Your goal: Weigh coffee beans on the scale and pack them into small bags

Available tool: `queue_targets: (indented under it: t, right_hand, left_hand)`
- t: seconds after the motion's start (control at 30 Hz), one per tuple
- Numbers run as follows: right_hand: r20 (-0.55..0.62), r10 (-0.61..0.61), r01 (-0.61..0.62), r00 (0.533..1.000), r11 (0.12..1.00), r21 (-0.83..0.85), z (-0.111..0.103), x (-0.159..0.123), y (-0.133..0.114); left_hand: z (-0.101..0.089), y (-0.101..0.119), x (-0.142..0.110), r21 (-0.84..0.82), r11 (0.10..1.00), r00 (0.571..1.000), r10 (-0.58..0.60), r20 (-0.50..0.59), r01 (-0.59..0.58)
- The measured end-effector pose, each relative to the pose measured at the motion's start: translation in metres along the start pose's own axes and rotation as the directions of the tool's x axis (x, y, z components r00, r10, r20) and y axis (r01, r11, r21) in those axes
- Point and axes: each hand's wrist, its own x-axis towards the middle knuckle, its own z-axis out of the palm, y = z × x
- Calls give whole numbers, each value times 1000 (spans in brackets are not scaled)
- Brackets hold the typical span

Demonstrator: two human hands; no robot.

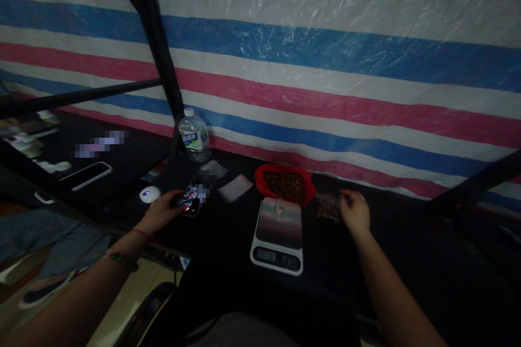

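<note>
At the left of the desk my left hand [160, 210] grips a lit smartphone [191, 199] by its near left edge, with a digit at the red spot on its screen. My right hand [356, 216] pinches the right edge of a small clear plastic bag [328, 209] with brown bits inside. Between the hands a white kitchen scale [280, 225] lies flat; its display is too dim to read, and a small pale lump rests near its far edge. Just behind the scale, an open red plastic bag [260, 180] holds a heap of reddish-brown bits [286, 185].
Flat clear bags [236, 188] lie right of the phone. A large plastic bottle [195, 138] stands by a black metal post [165, 65]. A round white case [150, 194] sits left. Another phone [86, 175] lies on the neighbouring desk. Striped sheeting [325, 65] closes the back.
</note>
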Motion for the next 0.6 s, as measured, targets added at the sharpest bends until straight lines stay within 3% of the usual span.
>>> queue_targets:
  t: [0.2,0.33,0.5,0.6]
  right_hand:
    - [3,-216,215,976,974,68,-16,14,-47]
    - [202,-438,399,876,893,206,-6,16,-82]
    - [281,-520,411,806,835,367,12,14,-113]
    - [254,-532,403,808,813,421,21,6,-120]
  left_hand:
    - [-1,-1,0,-52,999,1000,13,-8,-14]
    - [0,-2,0,-72,997,1000,8,12,-7]
    - [2,-4,-2,-115,993,1000,-17,14,19]
    - [0,-2,-4,-124,991,999,-40,28,43]
